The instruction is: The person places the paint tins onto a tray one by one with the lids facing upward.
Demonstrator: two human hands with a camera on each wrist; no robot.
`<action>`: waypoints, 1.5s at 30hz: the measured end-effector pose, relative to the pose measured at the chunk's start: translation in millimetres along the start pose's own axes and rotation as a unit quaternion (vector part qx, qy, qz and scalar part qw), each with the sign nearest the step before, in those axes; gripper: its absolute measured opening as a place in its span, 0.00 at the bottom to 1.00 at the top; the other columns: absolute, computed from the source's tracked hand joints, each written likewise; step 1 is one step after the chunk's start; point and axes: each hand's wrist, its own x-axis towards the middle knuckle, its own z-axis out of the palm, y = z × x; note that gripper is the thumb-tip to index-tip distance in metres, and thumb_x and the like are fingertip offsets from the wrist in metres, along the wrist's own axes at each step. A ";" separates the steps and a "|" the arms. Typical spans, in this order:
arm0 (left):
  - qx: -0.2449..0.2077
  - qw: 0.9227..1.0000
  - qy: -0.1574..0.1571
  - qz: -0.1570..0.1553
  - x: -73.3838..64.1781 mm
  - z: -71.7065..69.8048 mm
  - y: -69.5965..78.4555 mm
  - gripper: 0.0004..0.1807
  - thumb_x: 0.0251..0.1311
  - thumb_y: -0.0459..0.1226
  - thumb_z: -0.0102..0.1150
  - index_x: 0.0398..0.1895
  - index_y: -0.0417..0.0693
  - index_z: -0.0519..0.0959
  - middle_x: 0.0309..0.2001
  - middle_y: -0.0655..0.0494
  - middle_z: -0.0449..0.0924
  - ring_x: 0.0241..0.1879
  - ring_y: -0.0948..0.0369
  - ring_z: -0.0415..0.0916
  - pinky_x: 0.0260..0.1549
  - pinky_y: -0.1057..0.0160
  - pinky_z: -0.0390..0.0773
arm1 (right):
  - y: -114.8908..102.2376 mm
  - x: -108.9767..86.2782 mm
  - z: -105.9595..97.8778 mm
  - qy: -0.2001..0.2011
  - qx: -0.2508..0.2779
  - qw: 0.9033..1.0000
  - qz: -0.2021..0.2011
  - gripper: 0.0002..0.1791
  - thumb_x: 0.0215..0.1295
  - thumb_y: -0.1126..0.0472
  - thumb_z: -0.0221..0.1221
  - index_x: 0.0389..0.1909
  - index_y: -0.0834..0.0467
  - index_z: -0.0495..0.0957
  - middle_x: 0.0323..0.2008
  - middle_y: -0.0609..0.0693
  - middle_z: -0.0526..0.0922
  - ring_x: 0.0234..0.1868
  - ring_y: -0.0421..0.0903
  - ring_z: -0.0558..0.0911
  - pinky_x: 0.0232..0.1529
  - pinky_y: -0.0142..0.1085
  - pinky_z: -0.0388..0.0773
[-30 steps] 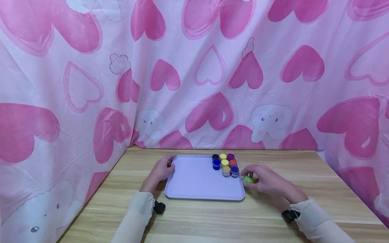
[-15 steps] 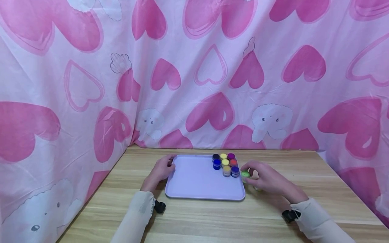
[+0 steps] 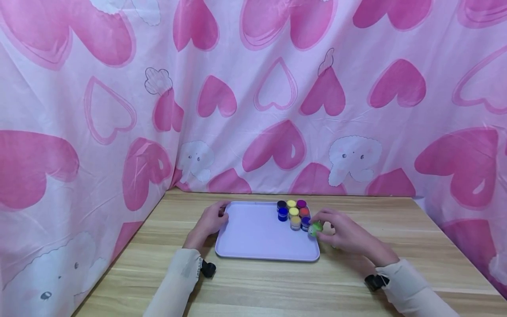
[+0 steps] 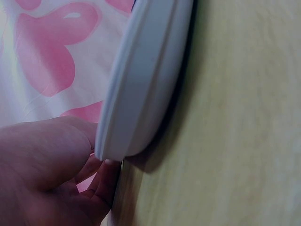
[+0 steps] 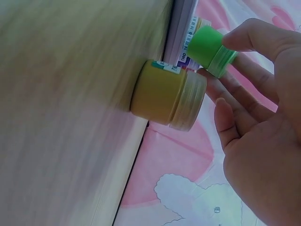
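Observation:
My left hand [image 3: 209,221] holds the left rim of the lilac tray [image 3: 253,235], thumb at the rim in the left wrist view [image 4: 51,150]. A small green paint jar [image 3: 315,228] is pinched between the thumb and fingers of my right hand [image 3: 343,232], over the tray's right edge. The right wrist view shows that green jar [image 5: 205,46] tilted, held by its clear-lidded end. Beneath the right hand, a dark yellow paint jar [image 5: 160,94] stands on the table just outside the tray, mostly hidden in the head view.
Several paint jars in black, blue, yellow, red, purple and tan [image 3: 293,213] stand grouped at the tray's back right. The wooden table [image 3: 269,290] extends around the tray. A pink heart-patterned curtain [image 3: 273,145] hangs behind and along both sides.
My right hand has lifted the green jar off the table and carried it left over the tray's right rim. The dark yellow jar beneath came into view. The left hand has stayed put.

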 end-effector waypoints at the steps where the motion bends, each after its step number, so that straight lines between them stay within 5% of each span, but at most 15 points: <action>1: 0.000 1.000 -0.001 -0.001 0.2 -0.4 0.0 0.28 0.76 0.33 0.60 0.78 0.48 0.73 0.73 0.42 0.79 0.65 0.46 0.82 0.69 0.43 0.82 | -0.4 0.1 0.4 0.001 -0.001 1.000 -0.003 0.18 0.69 0.58 0.72 0.58 0.42 0.86 0.53 0.39 0.84 0.53 0.43 0.81 0.52 0.37 0.89; 16: -0.004 1.000 -0.005 -0.011 -0.6 0.0 1.2 0.29 0.77 0.34 0.59 0.80 0.50 0.72 0.74 0.43 0.77 0.67 0.46 0.81 0.71 0.43 0.81 | -16.0 11.0 7.7 0.003 0.021 0.999 -0.039 0.21 0.66 0.64 0.72 0.57 0.41 0.86 0.65 0.45 0.82 0.68 0.53 0.80 0.67 0.58 0.85; 23: -0.005 1.000 -0.005 -0.018 -1.2 0.8 1.1 0.29 0.77 0.35 0.59 0.80 0.51 0.72 0.73 0.44 0.78 0.66 0.47 0.81 0.71 0.44 0.81 | -23.6 21.7 14.2 0.008 0.020 0.997 -0.072 0.21 0.66 0.65 0.73 0.57 0.43 0.85 0.66 0.49 0.83 0.67 0.51 0.81 0.67 0.56 0.85; 32: -0.004 1.000 -0.002 -0.019 -1.2 -0.1 1.3 0.29 0.77 0.34 0.60 0.79 0.50 0.72 0.72 0.43 0.79 0.65 0.47 0.81 0.70 0.43 0.81 | -31.7 32.6 19.4 0.010 0.019 0.998 -0.067 0.19 0.69 0.59 0.72 0.58 0.41 0.86 0.63 0.42 0.82 0.66 0.49 0.81 0.67 0.54 0.86; 38: -0.008 1.000 -0.003 -0.018 -1.1 -0.4 2.1 0.29 0.77 0.35 0.60 0.79 0.51 0.73 0.73 0.44 0.79 0.65 0.47 0.81 0.71 0.43 0.81 | -39.5 39.3 21.5 0.011 0.014 0.996 -0.084 0.18 0.69 0.58 0.72 0.56 0.40 0.86 0.55 0.39 0.82 0.56 0.45 0.81 0.59 0.46 0.90; 45: -0.011 1.000 -0.004 -0.022 -0.2 0.8 2.0 0.29 0.77 0.35 0.60 0.80 0.52 0.72 0.73 0.44 0.78 0.66 0.48 0.80 0.70 0.44 0.81 | -45.9 48.0 27.3 -0.003 0.024 0.997 -0.075 0.18 0.68 0.61 0.72 0.57 0.43 0.86 0.58 0.41 0.82 0.54 0.44 0.81 0.57 0.42 0.90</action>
